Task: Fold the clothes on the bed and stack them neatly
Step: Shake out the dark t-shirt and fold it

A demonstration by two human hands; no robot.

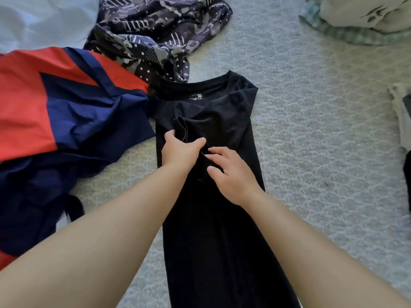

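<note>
A black T-shirt [213, 230] lies lengthwise down the middle of the bed, neckline at the far end, its sides folded in to a narrow strip. My left hand [180, 152] grips a bunched fold of the shirt's sleeve fabric near the chest. Just to its right, my right hand [231, 172] rests on the shirt with fingers spread and fairly straight, pressing the cloth. A red and navy garment [55, 112] lies crumpled at the left, its edge touching the black shirt.
A patterned grey and purple garment [155, 34] lies heaped at the back. Folded pale clothes [360, 18] sit at the far right corner, and another pale piece [400, 112] at the right edge. The textured bedspread [322, 141] is bare to the right of the shirt.
</note>
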